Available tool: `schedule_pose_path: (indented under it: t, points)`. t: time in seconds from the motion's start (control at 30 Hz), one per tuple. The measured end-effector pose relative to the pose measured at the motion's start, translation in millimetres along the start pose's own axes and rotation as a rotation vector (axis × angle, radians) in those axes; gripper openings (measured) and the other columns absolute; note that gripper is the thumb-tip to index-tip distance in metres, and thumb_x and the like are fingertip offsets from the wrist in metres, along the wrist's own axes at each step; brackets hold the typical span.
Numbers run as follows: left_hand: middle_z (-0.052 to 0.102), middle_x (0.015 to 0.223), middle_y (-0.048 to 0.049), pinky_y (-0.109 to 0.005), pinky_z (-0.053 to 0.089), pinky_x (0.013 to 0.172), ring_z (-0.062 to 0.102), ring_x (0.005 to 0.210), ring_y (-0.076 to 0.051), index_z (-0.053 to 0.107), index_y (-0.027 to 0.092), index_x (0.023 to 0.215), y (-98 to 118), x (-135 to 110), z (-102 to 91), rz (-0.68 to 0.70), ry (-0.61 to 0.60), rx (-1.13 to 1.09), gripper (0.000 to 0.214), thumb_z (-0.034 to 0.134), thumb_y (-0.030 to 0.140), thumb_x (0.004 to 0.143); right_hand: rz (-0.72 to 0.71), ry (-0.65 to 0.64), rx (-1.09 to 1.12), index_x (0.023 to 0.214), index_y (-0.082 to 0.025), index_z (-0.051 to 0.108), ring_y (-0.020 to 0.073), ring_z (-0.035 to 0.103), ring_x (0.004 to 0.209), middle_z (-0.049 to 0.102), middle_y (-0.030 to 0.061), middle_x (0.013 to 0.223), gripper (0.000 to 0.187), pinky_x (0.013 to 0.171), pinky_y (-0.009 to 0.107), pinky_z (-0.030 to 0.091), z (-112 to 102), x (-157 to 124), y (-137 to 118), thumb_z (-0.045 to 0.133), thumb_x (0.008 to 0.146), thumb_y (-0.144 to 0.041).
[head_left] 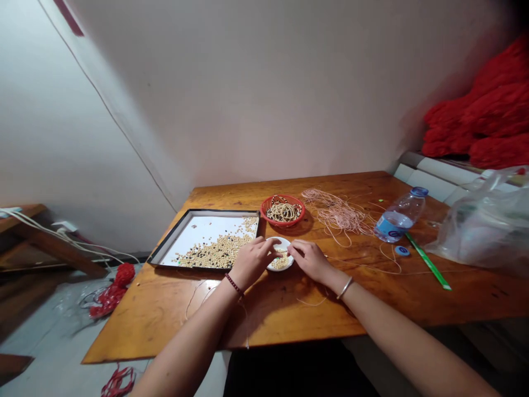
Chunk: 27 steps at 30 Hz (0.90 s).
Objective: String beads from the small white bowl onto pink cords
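Head cam shot looking down at a wooden worktop. The left hand and right hand are nearly meeting over a small white dish holding pale beads. Both grips are curled in at the fingertips, but I can't tell if either one is closed on a bead or a thread. There's a dark red bracelet on the left wrist and a silver bangle on the right.

Just left of the dish is a black-rimmed tray scattered with loose beads. Toward the far edge sit a red basket of strung beads and a tangle of pale pink cord. Over on the right are a water bottle, a green ruler and a plastic bag.
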<state>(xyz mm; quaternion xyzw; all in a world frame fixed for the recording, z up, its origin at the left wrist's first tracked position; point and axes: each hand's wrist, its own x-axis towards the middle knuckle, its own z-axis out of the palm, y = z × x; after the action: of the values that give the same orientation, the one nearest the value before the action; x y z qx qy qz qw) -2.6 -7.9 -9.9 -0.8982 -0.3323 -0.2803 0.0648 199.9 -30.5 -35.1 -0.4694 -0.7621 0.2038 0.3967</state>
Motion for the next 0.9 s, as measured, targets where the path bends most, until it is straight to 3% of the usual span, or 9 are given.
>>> schedule_pose_path:
  t: [0.1, 0.23, 0.37, 0.57, 0.7, 0.9]
  points:
    - [0.066, 0.079, -0.0039, -0.025, 0.042, 0.062, 0.059, 0.071, -0.015, 0.063, 0.019, 0.089, -1.2, 0.9, -1.0, -0.082, 0.008, -0.064, 0.025, 0.055, 0.043, 0.089, 0.019, 0.011, 0.027, 0.071, -0.018, 0.057, 0.0153, 0.054, 0.067, 0.061, 0.0035, 0.071, 0.035, 0.065, 0.026, 0.036, 2.9, 0.4, 3.5, 0.040, 0.095, -0.037]
    - [0.066, 0.073, -0.0020, -0.023, 0.042, 0.060, 0.057, 0.064, -0.012, 0.066, 0.018, 0.077, 0.6, 4.2, -4.5, -0.255, 0.011, -0.399, 0.025, 0.063, 0.042, 0.082, 0.097, -0.019, 0.226, 0.068, -0.018, 0.053, 0.0136, 0.049, 0.062, 0.053, 0.0007, 0.063, 0.039, 0.061, 0.025, 0.034, 5.5, 1.7, 6.6, 0.039, 0.094, -0.044]
    - [0.071, 0.079, -0.0047, -0.022, 0.044, 0.058, 0.061, 0.067, -0.013, 0.070, 0.016, 0.084, 4.1, 6.3, -2.3, -0.432, -0.025, -0.762, 0.026, 0.067, 0.042, 0.079, 0.128, -0.039, 0.406, 0.065, -0.018, 0.048, 0.0132, 0.045, 0.062, 0.049, -0.0003, 0.063, 0.044, 0.061, 0.025, 0.035, 9.6, 3.5, 8.7, 0.039, 0.091, -0.052]
    - [0.072, 0.093, -0.0089, -0.026, 0.050, 0.074, 0.065, 0.082, -0.016, 0.068, 0.014, 0.096, 6.9, 9.1, 9.4, -0.647, -0.051, -1.317, 0.036, 0.074, 0.040, 0.071, 0.188, -0.037, 0.542, 0.065, -0.018, 0.048, 0.0128, 0.041, 0.062, 0.045, -0.0010, 0.062, 0.050, 0.060, 0.026, 0.033, 12.7, 5.9, 7.9, 0.042, 0.085, -0.063]
    - [0.070, 0.084, -0.0061, -0.024, 0.048, 0.069, 0.063, 0.075, -0.014, 0.067, 0.013, 0.088, 7.2, 11.1, 10.9, -0.688, 0.009, -1.274, 0.033, 0.074, 0.041, 0.072, 0.243, -0.082, 0.651, 0.067, -0.018, 0.050, 0.0115, 0.037, 0.057, 0.042, -0.0022, 0.059, 0.049, 0.056, 0.025, 0.030, 15.0, 6.2, 9.4, 0.046, 0.082, -0.064]
    - [0.066, 0.080, -0.0053, -0.025, 0.048, 0.067, 0.060, 0.074, -0.015, 0.065, 0.014, 0.082, 6.0, 12.0, 9.9, -0.612, 0.127, -1.088, 0.029, 0.068, 0.043, 0.077, 0.298, -0.118, 0.732, 0.075, -0.017, 0.055, 0.0089, 0.026, 0.048, 0.031, -0.0061, 0.054, 0.046, 0.048, 0.024, 0.022, 15.9, 4.3, 13.0, 0.047, 0.083, -0.061]
